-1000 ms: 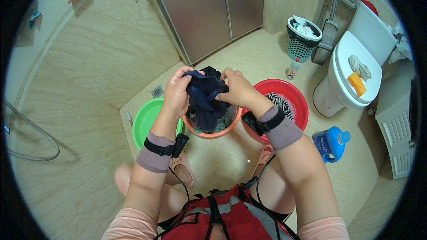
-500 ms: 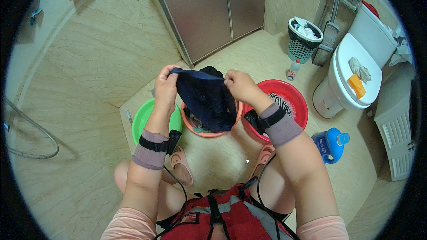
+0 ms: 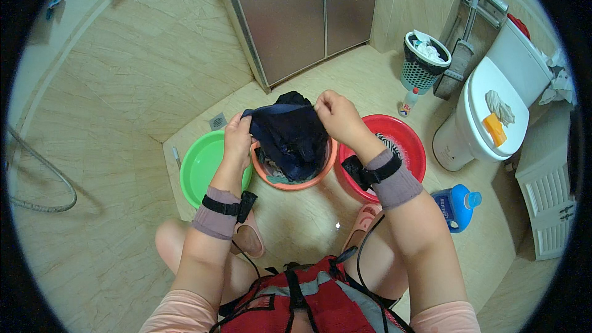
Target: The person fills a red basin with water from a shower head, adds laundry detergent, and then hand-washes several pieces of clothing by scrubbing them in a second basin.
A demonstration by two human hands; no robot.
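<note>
A dark navy garment (image 3: 290,139) with a stretched band along its top edge hangs between my two hands. My left hand (image 3: 237,140) is closed on the left end of that band. At the band's right end, my right hand (image 3: 339,118) pinches the cloth, its fingertips partly hidden. The lower part of the garment bunches over an orange basin (image 3: 297,186), in which other cloth shows beneath it. Behind the garment is a bulge of black cloth (image 3: 292,98); whether it is a separate piece I cannot tell.
A green basin (image 3: 198,169) stands on the left, a red basin (image 3: 417,160) with striped cloth on the right. Beyond are a small bottle (image 3: 408,103), a waste bin (image 3: 425,65) and a toilet (image 3: 468,117). A blue jug (image 3: 455,208) stands near my right knee.
My left hand has come down slightly, and the band between my hands has slackened. The garment has bunched up more over the orange basin. My right hand has risen a little.
</note>
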